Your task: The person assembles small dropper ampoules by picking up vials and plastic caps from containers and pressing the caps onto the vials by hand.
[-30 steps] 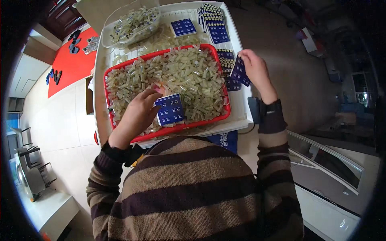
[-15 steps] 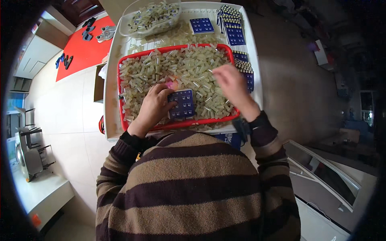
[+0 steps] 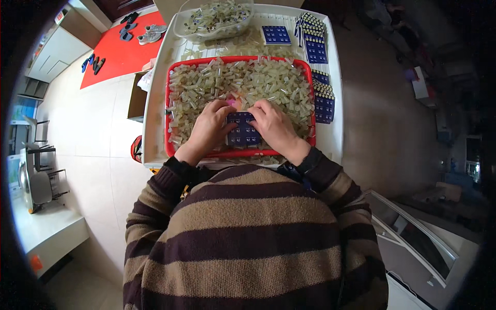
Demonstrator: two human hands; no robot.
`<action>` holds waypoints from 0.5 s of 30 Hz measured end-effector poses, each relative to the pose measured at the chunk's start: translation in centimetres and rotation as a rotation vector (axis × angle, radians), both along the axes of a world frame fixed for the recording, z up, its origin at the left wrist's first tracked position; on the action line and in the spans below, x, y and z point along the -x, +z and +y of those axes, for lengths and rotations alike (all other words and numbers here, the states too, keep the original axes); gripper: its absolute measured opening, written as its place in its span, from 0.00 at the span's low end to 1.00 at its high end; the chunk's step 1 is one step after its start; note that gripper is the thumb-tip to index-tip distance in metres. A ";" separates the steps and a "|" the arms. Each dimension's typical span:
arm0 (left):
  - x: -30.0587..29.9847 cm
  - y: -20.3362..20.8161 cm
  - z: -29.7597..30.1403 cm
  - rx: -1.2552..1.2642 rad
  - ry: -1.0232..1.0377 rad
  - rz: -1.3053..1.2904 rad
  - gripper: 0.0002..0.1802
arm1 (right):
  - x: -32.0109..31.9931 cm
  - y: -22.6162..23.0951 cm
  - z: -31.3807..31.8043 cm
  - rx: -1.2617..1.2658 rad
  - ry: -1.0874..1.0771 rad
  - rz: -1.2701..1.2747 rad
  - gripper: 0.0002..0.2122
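A dark blue card [image 3: 243, 135] printed with rows of small white marks lies over the near middle of a red-rimmed tray [image 3: 312, 88]. My left hand [image 3: 209, 126] grips the card's left upper edge, thumb on its face. On the opposite side, my right hand [image 3: 276, 126] has its fingers at the upper right edge, with the thumb over the face. The fingertips behind the card are hidden. Many small clear, yellowish tubes [image 3: 199, 85] fill the tray around both hands. A pink patch [image 3: 233, 102] shows just beyond the card.
Beyond the tray, a clear plastic tub [image 3: 181, 28] holds more tubes. A stack of blue cards [image 3: 276, 35] sits beside it. Blue cards with rows of tubes [image 3: 315, 49] line the right side of the white table [image 3: 338, 129]. Shoes [image 3: 150, 35] rest on a red mat [image 3: 108, 57].
My right hand has come down and left from above the tray's right side to the card. My left hand still holds the card. The whole view has shifted slightly.
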State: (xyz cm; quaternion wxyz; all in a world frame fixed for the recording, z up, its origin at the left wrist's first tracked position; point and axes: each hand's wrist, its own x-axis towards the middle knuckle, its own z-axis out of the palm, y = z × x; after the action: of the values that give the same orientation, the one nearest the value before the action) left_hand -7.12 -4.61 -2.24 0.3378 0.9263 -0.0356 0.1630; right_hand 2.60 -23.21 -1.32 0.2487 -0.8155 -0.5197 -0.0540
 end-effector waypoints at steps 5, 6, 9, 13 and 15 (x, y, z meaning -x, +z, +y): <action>0.0 0.2 -0.2 -0.001 -0.007 0.013 0.18 | 0.1 -0.4 -0.1 0.001 0.024 -0.020 0.14; 0.0 0.1 -0.3 0.011 -0.006 0.009 0.18 | 0.2 -0.6 -0.1 -0.007 0.030 -0.010 0.14; -0.1 0.0 -0.1 0.024 -0.015 0.007 0.17 | 0.2 -1.0 -0.2 -0.025 0.038 0.013 0.13; 0.0 -0.1 0.0 0.057 -0.021 0.036 0.15 | 0.5 -0.1 0.2 -0.081 -0.009 0.051 0.13; 0.0 -0.1 0.1 0.074 -0.027 0.046 0.14 | 0.7 -0.4 0.3 -0.052 -0.010 0.092 0.13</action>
State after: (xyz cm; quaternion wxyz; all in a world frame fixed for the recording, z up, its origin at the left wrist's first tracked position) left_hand -7.09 -4.49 -2.36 0.3747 0.9161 -0.0344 0.1384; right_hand 1.95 -22.92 -1.74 0.2931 -0.8131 -0.5021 -0.0313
